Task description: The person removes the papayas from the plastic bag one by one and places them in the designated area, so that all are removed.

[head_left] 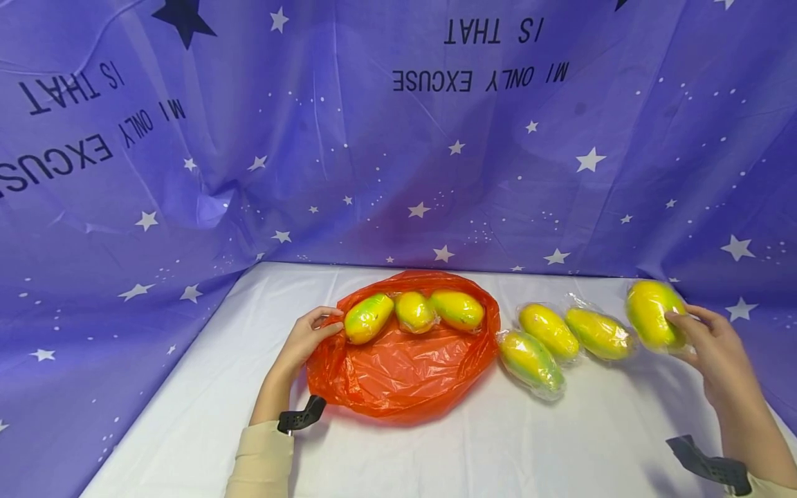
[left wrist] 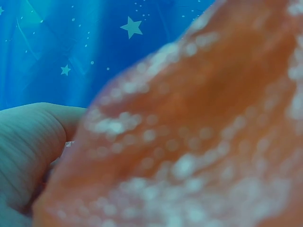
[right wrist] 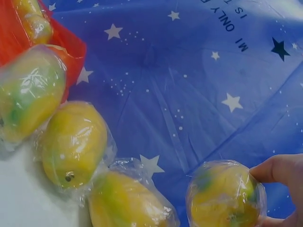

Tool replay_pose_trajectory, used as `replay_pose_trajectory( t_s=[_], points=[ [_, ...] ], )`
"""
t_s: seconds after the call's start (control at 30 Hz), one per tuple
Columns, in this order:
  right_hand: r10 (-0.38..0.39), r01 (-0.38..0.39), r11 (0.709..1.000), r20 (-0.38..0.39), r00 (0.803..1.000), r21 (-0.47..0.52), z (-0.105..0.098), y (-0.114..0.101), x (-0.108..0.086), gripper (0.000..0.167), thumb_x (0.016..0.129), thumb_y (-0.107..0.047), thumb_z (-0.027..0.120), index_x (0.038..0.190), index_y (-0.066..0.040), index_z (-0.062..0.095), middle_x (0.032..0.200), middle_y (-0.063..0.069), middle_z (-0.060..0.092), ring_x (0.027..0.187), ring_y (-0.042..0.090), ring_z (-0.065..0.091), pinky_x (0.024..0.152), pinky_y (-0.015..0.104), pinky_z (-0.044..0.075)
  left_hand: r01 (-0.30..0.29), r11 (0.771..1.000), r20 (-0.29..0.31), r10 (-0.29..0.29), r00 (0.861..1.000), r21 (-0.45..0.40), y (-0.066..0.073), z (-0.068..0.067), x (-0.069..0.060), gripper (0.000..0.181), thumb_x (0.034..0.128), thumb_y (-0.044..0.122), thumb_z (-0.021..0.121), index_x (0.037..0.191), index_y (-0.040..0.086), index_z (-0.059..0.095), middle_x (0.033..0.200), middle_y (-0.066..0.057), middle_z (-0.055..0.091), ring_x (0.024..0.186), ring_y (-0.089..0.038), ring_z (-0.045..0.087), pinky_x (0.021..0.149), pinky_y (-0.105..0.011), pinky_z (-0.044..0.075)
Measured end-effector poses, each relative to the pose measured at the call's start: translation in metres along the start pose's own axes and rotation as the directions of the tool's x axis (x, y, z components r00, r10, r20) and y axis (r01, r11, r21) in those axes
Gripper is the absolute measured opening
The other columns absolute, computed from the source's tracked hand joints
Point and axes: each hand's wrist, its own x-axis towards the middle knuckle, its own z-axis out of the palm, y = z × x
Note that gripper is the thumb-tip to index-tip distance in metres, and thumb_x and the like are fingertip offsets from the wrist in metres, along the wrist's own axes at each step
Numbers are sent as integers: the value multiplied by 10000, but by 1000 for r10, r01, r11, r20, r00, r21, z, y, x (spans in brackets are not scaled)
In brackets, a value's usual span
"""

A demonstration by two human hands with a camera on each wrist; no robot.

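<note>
A red plastic bag [head_left: 405, 373] lies spread with its mouth wide, and three yellow-green mangoes [head_left: 459, 310] sit in a row along its far side. At the bag's left rim, my left hand [head_left: 309, 337] pinches the plastic between thumb and fingers. The left wrist view is mostly filled by the blurred bag [left wrist: 189, 127], with part of the hand [left wrist: 33, 146] at the left. My right hand [head_left: 716, 346] grips a clear-wrapped mango [head_left: 655, 315] at the far right, thumb on its near side. In the right wrist view this mango [right wrist: 225, 196] is apart from the others.
Between the bag and my right hand, three more wrapped mangoes [head_left: 548, 332] lie close together on the white tabletop [head_left: 486, 456]. A purple star-printed cloth [head_left: 398, 152] hangs behind and at both sides. Each wrist carries a black camera mount [head_left: 303, 415].
</note>
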Motion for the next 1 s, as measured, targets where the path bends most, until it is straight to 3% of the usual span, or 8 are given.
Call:
replay_pose_trajectory(
  t_s=[0.07,0.23,0.33,0.47,0.57,0.77,0.97,1.0],
  points=[
    [-5,4,998,-12,1000,-65,-2,2,2,319,931,-303,648,1180,-251,457,1135,-43,368,823,0,450,602,162,514,0,1000,-4,0,1000,4,0,0,0,316,885,140,693,1169,17,629,1176,-164,635,1009,-223,598,827,-292,484],
    [19,-20,995,-10,1000,-93,-9,7,5,456,929,-306,651,1311,-206,424,1132,-32,366,808,-10,447,612,134,497,7,1000,-1,-7,1000,3,0,0,0,316,885,137,693,1171,19,629,1150,-159,644,967,-209,607,817,-287,489],
    [42,-43,987,-13,999,-156,-13,10,7,588,943,-328,624,1432,-131,363,1180,60,357,829,4,434,618,114,481,-4,1000,3,4,1000,10,-1,0,0,324,890,144,691,1175,8,622,1151,-164,640,956,-190,605,814,-276,486],
    [59,-67,953,-36,998,-296,-17,14,10,802,967,-404,554,1514,32,161,1347,268,228,965,132,414,619,85,446,-10,1000,3,10,1000,18,-1,-1,0,333,889,156,694,1176,4,620,1174,-170,631,966,-179,597,819,-270,479],
    [78,-92,948,-58,995,-304,-19,20,13,819,966,-424,542,1513,40,147,1389,294,190,1031,204,398,611,84,442,-7,1000,1,7,1000,11,-1,-1,1,331,887,151,695,1174,4,621,1179,-171,630,968,-180,600,817,-270,481],
    [140,-163,941,-95,986,-296,-23,29,17,792,945,-491,537,1536,-80,208,1535,222,126,1165,256,364,645,98,455,3,1000,4,-3,1000,-9,0,0,0,319,889,128,689,1176,7,621,1164,-166,635,952,-190,614,810,-281,491],
    [137,-135,945,-15,990,-297,-30,37,20,470,931,-480,577,1356,-364,411,1413,259,219,921,27,402,638,119,456,-2,1000,8,2,1000,-13,-1,-1,0,332,889,138,691,1184,3,618,1192,-172,623,1001,-223,604,829,-295,487],
    [137,-131,943,0,991,-307,-30,38,20,471,933,-484,572,1357,-358,414,1403,280,214,894,1,389,638,127,462,-2,1000,7,3,1000,-13,-1,0,0,332,888,140,692,1183,5,619,1199,-172,621,1015,-229,600,834,-298,485]
  ],
)
